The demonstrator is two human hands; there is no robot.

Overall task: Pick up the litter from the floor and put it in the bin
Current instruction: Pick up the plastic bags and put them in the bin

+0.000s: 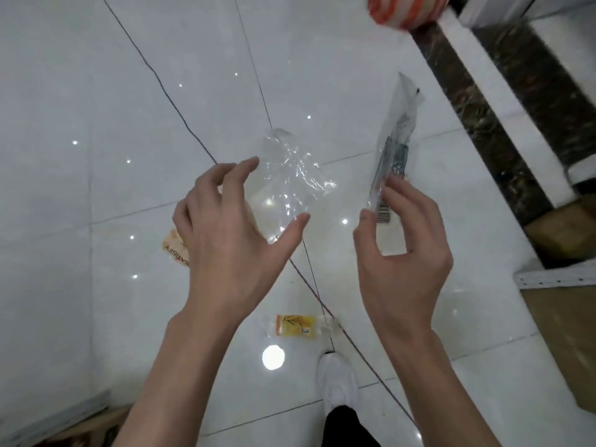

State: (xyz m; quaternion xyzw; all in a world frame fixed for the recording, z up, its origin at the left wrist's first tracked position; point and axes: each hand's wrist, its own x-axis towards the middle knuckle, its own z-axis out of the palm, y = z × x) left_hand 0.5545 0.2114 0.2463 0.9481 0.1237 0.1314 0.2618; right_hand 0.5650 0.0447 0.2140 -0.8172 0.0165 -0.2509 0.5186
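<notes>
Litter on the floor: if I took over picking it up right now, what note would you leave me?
Left hand: open, fingers spread, reaching at the clear plastic wrap; whether it touches it, I cannot tell.
Right hand: pinching a long clear packet with a barcode, held up.
On the floor: a yellow wrapper near the white shoe, and an orange wrapper partly hidden by the left hand.
The orange-and-white striped thing at the top may be the bin.
Done: one packet picked up. Left: bin it, then collect the rest.
</notes>
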